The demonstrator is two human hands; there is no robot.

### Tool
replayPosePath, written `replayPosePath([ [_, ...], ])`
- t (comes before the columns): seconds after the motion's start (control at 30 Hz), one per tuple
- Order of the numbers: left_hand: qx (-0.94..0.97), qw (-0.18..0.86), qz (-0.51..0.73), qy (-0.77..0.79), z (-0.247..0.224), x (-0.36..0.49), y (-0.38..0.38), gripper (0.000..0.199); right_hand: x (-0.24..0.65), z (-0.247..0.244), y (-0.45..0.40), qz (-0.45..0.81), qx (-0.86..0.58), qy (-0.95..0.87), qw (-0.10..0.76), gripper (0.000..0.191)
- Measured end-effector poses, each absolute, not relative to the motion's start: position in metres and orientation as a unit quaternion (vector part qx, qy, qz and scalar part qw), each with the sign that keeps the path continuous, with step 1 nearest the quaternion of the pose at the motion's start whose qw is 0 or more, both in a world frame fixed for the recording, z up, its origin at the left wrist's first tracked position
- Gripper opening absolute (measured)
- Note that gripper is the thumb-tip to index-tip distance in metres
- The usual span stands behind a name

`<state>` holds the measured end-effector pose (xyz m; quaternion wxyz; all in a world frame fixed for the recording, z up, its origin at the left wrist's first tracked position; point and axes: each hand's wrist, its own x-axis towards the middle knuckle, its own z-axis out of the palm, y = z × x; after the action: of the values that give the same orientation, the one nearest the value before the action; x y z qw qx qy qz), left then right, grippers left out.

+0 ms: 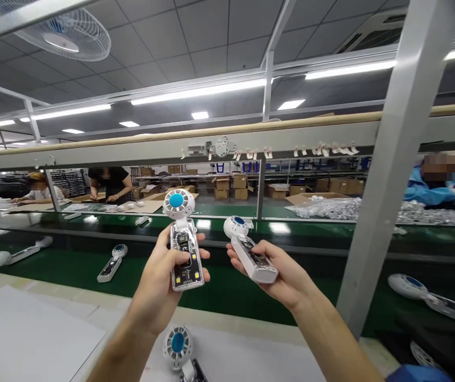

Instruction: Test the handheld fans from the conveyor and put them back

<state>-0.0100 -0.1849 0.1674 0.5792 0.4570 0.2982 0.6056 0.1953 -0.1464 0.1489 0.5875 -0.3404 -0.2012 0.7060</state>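
My left hand (167, 270) is closed around a white handheld fan (186, 239) with a round slotted head, a blue centre and a clear handle showing a dark circuit board. The thumb presses on the front of its handle, which stands nearly upright. In my right hand (281, 268) a second handheld fan (247, 249) is gripped by its handle, tilted with its head up and to the left. Both are held above the green conveyor belt (219, 294). Below them, a third fan (178, 347) lies on the white work surface, partly cut off by the frame's lower edge.
More fans lie on the belt, one left of centre (112, 262) and another at the right (430, 297). A grey metal post (386, 175) rises right of my arm. White paper (24, 339) covers the near left. Co-workers sit or stand across the line, beside a heap of small parts (331, 208).
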Motion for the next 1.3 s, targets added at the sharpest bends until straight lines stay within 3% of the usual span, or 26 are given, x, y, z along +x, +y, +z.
replayPosePath([
  [0.27, 0.465, 0.622, 0.58, 0.245, 0.165, -0.005, -0.177, 0.061, 0.193, 0.157, -0.159, 0.678, -0.33, -0.269, 0.599, 0.049],
  [0.5, 0.429, 0.717, 0.531, 0.142, 0.165, -0.016, -0.173, 0.045, 0.188, 0.158, -0.169, 0.692, -0.326, -0.285, 0.577, 0.054],
  [0.73, 0.509, 0.664, 0.521, 0.166, 0.161, -0.013, -0.172, 0.046, 0.179, 0.144, -0.176, 0.511, -0.34, -0.501, 0.61, 0.093],
  [1.03, 0.572, 0.576, 0.557, 0.174, 0.158, -0.011, -0.165, 0.07, 0.175, 0.136, -0.177, 0.452, -0.297, -0.563, 0.625, 0.083],
  [1.3, 0.578, 0.575, 0.557, 0.16, 0.154, -0.01, -0.162, 0.074, 0.184, 0.13, -0.167, 0.457, -0.257, -0.577, 0.626, 0.076],
])
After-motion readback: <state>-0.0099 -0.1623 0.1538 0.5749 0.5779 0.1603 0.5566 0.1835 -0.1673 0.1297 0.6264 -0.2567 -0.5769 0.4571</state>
